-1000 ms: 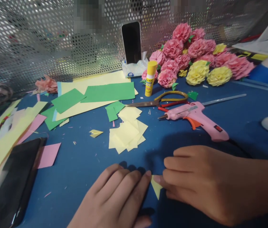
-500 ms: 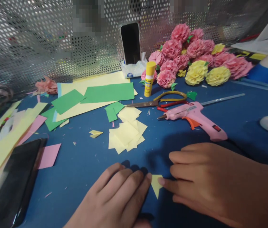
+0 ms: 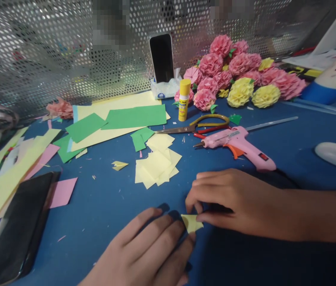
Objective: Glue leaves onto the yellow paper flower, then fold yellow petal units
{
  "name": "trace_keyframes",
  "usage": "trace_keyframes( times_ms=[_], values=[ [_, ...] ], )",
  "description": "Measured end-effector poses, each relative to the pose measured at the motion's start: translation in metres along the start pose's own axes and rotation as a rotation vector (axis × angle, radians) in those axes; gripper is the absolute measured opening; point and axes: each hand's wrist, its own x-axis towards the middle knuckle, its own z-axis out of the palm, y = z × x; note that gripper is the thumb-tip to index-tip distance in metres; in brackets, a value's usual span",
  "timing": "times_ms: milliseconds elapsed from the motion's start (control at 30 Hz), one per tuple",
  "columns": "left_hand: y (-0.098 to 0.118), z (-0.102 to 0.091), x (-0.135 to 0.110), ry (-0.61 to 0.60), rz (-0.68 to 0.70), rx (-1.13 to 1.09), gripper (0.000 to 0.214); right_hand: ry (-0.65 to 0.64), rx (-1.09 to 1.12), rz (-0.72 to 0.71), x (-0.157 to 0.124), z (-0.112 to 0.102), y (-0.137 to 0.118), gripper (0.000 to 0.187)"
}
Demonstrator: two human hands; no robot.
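A small folded piece of yellow paper [image 3: 191, 223] lies on the blue table near the front edge, between my two hands. My left hand [image 3: 147, 254] rests flat with its fingers stretched out, fingertips on the paper's left edge. My right hand [image 3: 230, 200] comes in from the right with curled fingers, and its thumb and fingertips pinch the paper's right and upper side. A pile of yellow paper squares [image 3: 157, 165] sits just behind the hands.
A pink glue gun [image 3: 236, 145], scissors [image 3: 197, 125] and a yellow glue stick [image 3: 183, 99] lie behind. Pink and yellow paper flowers [image 3: 236, 79] are heaped at the back right. Green and yellow sheets [image 3: 120, 119], a propped phone [image 3: 162, 57] and a dark tablet [image 3: 16, 230] are also there.
My right hand has slid left and lifted its fingers over the folded paper, now pinching it. The left hand has shifted slightly toward the near edge. The view has tilted a little.
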Motion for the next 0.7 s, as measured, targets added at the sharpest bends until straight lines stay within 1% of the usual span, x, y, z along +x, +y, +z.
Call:
trace_keyframes(
  times_ms=[67,100,200,267,433,500,567,633,700],
  values=[
    [0.0012,0.0005,-0.0012,0.002,0.015,-0.003,0.029,-0.006,0.034,0.083,0.0002,0.0012,-0.0009,0.018],
    [0.0017,0.0004,-0.0021,-0.006,0.022,-0.003,0.029,-0.007,0.031,0.096,0.0004,0.0017,-0.0009,0.020],
    [0.0019,-0.0011,-0.0048,-0.014,0.054,-0.001,0.029,0.003,-0.013,0.048,0.0011,0.0030,0.0004,0.016],
    [0.0013,-0.0024,-0.0059,-0.025,0.049,-0.014,0.029,0.010,-0.027,0.015,0.0016,0.0037,0.0018,0.013],
    [0.0011,-0.0027,-0.0059,0.008,0.056,-0.074,0.027,0.010,-0.010,0.000,0.0025,0.0048,0.0054,0.012],
    [0.0023,-0.0020,-0.0063,0.011,0.038,-0.093,0.027,0.011,-0.003,-0.038,0.0021,0.0052,0.0064,0.009],
    [0.0037,-0.0015,-0.0074,0.019,0.025,-0.097,0.026,0.012,-0.034,-0.108,0.0012,0.0057,0.0063,0.004],
    [0.0042,-0.0016,-0.0088,0.035,0.010,-0.088,0.026,0.020,-0.110,-0.184,0.0001,0.0067,0.0047,0.012],
    [0.0037,-0.0020,-0.0095,0.061,-0.016,-0.087,0.025,0.062,-0.221,-0.243,-0.0010,0.0092,0.0020,0.025]
  ],
)
